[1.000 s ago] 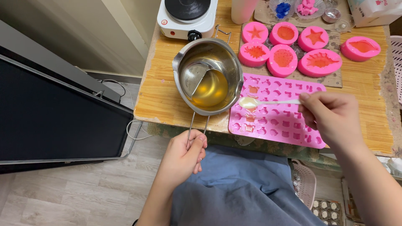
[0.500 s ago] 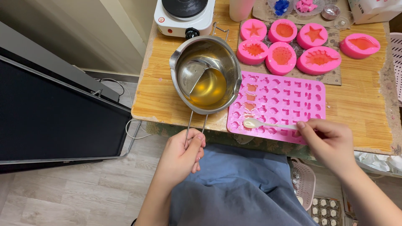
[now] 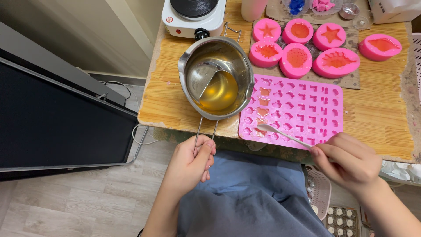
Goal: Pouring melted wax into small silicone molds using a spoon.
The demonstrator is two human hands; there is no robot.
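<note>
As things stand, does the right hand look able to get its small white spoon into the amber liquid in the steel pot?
Probably yes. The right hand holds the small white spoon over the pink silicone tray, beside the steel pot, whose open top is uncovered.

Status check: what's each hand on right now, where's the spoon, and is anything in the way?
Left hand grip on pot handle. Right hand grip on white spoon, bowl over pink mould tray, near edge. Amber liquid in pot. Nothing blocking.
</note>
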